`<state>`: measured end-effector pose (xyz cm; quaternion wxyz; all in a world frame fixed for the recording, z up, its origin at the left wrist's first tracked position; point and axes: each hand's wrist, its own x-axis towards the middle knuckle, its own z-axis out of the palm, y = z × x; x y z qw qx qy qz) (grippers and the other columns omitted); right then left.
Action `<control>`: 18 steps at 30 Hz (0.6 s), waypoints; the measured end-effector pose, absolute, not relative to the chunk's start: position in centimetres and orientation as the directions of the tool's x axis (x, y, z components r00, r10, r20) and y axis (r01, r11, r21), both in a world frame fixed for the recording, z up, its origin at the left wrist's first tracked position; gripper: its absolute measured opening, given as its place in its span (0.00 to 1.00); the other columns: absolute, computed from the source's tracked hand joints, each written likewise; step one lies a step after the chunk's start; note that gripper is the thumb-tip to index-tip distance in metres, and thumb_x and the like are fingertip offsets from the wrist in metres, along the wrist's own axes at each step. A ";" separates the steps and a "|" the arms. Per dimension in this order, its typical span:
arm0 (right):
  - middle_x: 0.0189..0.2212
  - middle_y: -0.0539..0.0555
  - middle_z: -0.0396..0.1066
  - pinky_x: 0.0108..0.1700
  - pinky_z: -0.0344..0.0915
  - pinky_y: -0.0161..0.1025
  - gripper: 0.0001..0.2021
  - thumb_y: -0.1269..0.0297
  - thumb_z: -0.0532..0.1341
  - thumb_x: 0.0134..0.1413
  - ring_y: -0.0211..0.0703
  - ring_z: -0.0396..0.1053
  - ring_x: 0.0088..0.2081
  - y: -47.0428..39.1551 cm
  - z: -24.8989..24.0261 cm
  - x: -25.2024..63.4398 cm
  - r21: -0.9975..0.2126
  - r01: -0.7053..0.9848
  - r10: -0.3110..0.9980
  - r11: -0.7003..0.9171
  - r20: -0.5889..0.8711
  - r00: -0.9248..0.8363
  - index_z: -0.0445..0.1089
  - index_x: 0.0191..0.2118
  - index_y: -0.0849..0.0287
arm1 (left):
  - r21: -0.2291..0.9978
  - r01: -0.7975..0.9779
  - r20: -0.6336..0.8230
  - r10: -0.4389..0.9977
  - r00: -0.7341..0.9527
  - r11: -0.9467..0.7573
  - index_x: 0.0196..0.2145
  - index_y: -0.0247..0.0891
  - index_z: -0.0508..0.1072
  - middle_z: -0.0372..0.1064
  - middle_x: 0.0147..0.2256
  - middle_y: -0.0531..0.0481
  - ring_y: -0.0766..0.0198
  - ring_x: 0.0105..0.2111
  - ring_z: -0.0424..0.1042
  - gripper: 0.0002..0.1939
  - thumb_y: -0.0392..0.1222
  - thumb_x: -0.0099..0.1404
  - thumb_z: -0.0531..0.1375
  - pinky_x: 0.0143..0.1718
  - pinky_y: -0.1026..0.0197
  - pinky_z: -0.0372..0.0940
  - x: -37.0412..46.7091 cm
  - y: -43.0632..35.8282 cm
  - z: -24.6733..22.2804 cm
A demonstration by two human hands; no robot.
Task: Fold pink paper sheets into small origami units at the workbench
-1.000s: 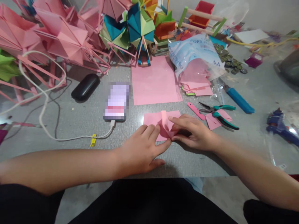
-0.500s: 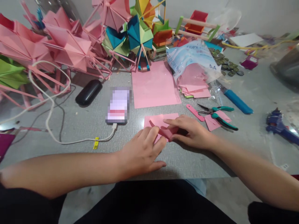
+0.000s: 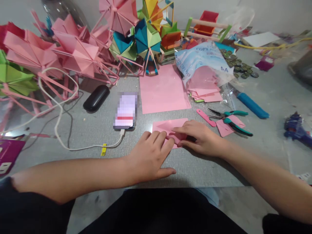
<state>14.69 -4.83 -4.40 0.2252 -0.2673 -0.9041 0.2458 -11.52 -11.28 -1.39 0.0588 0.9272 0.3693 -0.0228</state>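
Note:
A small piece of pink paper [image 3: 162,126] lies near the table's front edge, with a fold raised across it. My left hand [image 3: 152,154] rests palm down on its lower left part, fingertips pressing the paper and thumb stretched out on the tabletop. From the right, my right hand [image 3: 198,136] pinches the folded part between thumb and fingers. The fingers partly cover the fold, so its full shape is hidden. Beyond both hands lies a larger pink sheet [image 3: 164,92], flat on the table.
Right of the hands are pliers [image 3: 227,117], a pink-handled tool [image 3: 206,117], a blue cutter [image 3: 253,105] and a glue gun [image 3: 298,128]. A phone [image 3: 125,110] with a white cable [image 3: 85,149] and a black case [image 3: 96,98] lie left. Paper wheel models [image 3: 75,52] and a paper bag [image 3: 203,60] stand behind.
The raised fold in the small pink paper now lies lower and flatter under my fingers. Both hands stay nearly in place; the whole view has shifted slightly.

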 end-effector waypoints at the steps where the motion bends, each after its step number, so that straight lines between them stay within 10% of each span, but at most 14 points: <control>1: 0.39 0.58 0.81 0.44 0.70 0.48 0.20 0.53 0.63 0.76 0.51 0.75 0.41 -4.8 -4.4 14.7 -0.564 0.378 0.597 0.734 0.272 -0.755 0.76 0.64 0.56 | 0.098 0.690 -0.089 0.684 0.724 -0.718 0.67 0.30 0.66 0.71 0.58 0.30 0.37 0.55 0.71 0.46 0.73 0.70 0.63 0.53 0.40 0.68 -11.5 -11.2 -1.3; 18: 0.64 0.58 0.79 0.59 0.74 0.59 0.23 0.63 0.64 0.73 0.57 0.74 0.55 -5.2 -4.0 14.6 -0.546 0.422 0.604 0.724 0.205 -0.770 0.73 0.70 0.49 | 0.116 0.691 -0.068 0.689 0.722 -0.713 0.70 0.31 0.65 0.72 0.57 0.33 0.40 0.54 0.70 0.48 0.75 0.70 0.61 0.53 0.42 0.65 -11.8 -10.6 -1.5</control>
